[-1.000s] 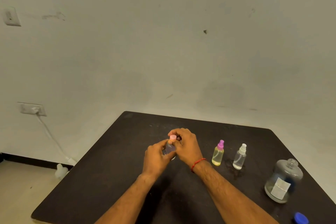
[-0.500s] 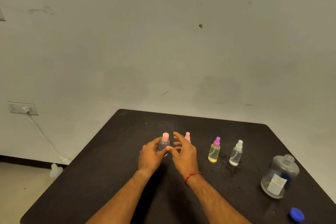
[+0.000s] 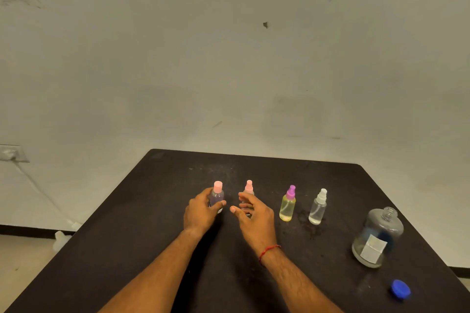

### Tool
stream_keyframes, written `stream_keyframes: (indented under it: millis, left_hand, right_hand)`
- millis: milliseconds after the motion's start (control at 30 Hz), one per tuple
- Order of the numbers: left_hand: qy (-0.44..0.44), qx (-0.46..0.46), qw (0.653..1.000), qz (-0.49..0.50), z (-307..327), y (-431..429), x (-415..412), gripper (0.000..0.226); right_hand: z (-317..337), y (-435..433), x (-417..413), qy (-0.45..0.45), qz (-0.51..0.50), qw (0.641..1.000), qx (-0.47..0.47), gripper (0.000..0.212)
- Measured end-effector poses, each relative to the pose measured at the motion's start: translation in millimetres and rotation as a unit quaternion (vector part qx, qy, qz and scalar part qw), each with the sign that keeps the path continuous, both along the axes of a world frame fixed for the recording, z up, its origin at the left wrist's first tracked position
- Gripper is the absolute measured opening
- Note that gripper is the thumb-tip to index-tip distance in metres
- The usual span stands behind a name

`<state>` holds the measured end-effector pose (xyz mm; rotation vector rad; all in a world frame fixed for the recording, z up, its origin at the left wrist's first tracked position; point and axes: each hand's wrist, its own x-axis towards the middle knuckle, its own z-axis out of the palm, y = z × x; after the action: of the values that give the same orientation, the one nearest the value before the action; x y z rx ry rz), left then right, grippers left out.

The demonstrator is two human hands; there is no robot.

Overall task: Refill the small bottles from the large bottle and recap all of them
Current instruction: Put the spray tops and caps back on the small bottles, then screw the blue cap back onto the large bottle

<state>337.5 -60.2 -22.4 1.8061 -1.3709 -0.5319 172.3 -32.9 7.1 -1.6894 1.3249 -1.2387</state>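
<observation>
Black table point(image 3: 152, 236) carries four small capped bottles in a row. The left hand point(image 3: 201, 213) curls round the leftmost, an upright pink-capped bottle point(image 3: 217, 194). The right hand point(image 3: 254, 213) hovers just beside it, fingers loose and apart, holding nothing, partly hiding a pink spray bottle point(image 3: 249, 187). Further right stand a yellow bottle point(image 3: 288, 207) and a clear spray bottle point(image 3: 318, 208). The large bottle point(image 3: 379, 236) stands uncapped at far right, its blue cap point(image 3: 401, 288) lying near it
</observation>
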Motion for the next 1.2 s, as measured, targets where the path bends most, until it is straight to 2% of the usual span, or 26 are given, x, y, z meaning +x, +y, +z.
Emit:
stream_keyframes:
  millis: [200,333,400,567,667,700,967,1200]
  left_hand:
    - [-0.011,0.017,1.0,0.009,-2.5,-0.4,2.3,0.058]
    - [0.018,0.033,0.999,0.018,-1.1,5.7,2.4,0.079]
    - [0.022,0.017,0.999,0.045,2.4,15.5,-1.6,0.08]
    - [-0.012,-0.111,0.981,0.159,20.4,55.9,-25.5,0.036]
    - [0.016,-0.161,0.971,0.177,27.2,76.0,-44.4,0.009]
    - [0.029,-0.164,0.971,0.169,28.3,80.7,-52.7,0.004]
    - [0.056,-0.142,0.988,0.024,19.7,92.8,-125.2,0.006]
    - [0.117,-0.138,0.978,-0.106,15.1,91.9,-215.2,0.007]
  right_hand:
    - [-3.8,-0.2,-14.3,-0.021,-0.002,1.0,-0.001,0.05]
    - [-0.5,3.1,-25.6,-0.027,-0.007,1.0,-0.011,0.046]
    - [3.1,6.5,-33.9,-0.021,-0.015,0.999,-0.024,0.043]
    - [9.4,21.1,-64.6,-0.019,-0.038,0.998,-0.054,0.039]
    - [10.0,29.9,-85.2,-0.03,-0.055,0.996,-0.066,0.034]
    - [10.3,33.1,-92.4,-0.03,-0.061,0.995,-0.068,0.033]
    - [14.1,58.3,-141.7,-0.014,-0.087,0.994,-0.062,0.031]
    - [9.0,83.0,-214.7,0.018,-0.145,0.988,-0.046,0.025]
